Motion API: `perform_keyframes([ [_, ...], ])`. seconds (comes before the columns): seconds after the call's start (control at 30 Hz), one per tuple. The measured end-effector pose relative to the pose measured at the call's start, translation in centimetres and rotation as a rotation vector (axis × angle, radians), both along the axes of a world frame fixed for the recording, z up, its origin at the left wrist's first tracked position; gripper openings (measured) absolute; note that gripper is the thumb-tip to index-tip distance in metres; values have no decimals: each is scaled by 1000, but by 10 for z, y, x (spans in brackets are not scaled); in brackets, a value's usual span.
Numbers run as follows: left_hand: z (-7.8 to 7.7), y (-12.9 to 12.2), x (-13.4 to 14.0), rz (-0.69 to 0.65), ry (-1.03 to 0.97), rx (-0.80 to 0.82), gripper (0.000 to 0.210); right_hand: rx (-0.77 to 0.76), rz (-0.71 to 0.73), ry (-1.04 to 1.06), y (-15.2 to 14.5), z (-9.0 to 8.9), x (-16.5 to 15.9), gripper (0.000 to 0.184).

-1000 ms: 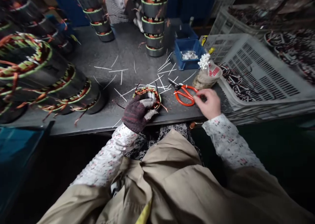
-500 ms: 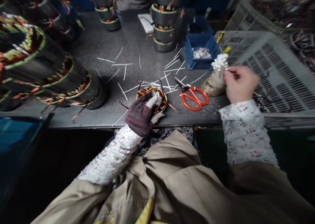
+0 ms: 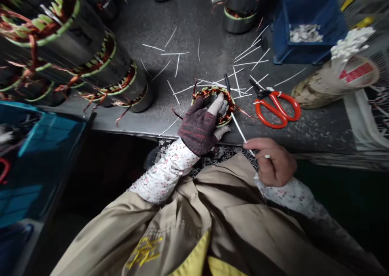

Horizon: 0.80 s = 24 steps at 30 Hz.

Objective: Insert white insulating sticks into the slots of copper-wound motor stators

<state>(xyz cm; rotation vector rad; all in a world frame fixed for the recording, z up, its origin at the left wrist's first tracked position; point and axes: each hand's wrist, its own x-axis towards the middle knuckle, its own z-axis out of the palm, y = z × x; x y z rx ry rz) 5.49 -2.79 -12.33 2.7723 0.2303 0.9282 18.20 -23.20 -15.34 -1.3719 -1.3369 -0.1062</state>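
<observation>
My left hand (image 3: 200,126), in a dark fingerless glove with wrapped fingertips, grips a small motor stator (image 3: 232,106) at the table's front edge. Its fingers reach into the ring and the thumb lies outside, at the near side. Copper windings and a green-yellow rim show on the stator. A thin white cable tie (image 3: 239,128) is pinched in my bare right hand (image 3: 273,160), its far tip at the stator's right side. Red-handled scissors (image 3: 278,108) lie right of the stator, nothing holding them.
Cut white strips (image 3: 174,54) are scattered behind the stator. Stacked stators (image 3: 91,53) stand at left, others (image 3: 241,17) at the back. At right are a blue bin (image 3: 308,49) with white bits and a wrapped holder (image 3: 316,85) with white cable ties (image 3: 352,43). A teal crate (image 3: 45,134) sits lower left.
My right hand has moved from the bundle of cable ties down and left to beside the stator, bringing one tie along. The left hand stays on the stator; the view has shifted.
</observation>
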Motion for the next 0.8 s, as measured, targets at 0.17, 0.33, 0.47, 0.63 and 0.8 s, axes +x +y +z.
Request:
perform_keyframes([
  [0.17, -1, 5, 0, 24, 84, 17, 72, -51, 18, -53, -1, 5, 3, 17],
  [0.33, -2, 5, 0, 14, 52, 26, 73, -135, -30, -94, 1, 17, 10, 18],
  [0.47, -3, 3, 0, 17, -43, 46, 73, -158, -66, -58, 17, 22, 10, 19],
  [0.63, -2, 3, 1, 20, -76, 68, 76, -78, -58, -15, 29, 28, 8, 19],
  [0.8, -4, 2, 1, 61, -29, 52, 80, -173, -76, -70, 7, 33, 8, 21],
])
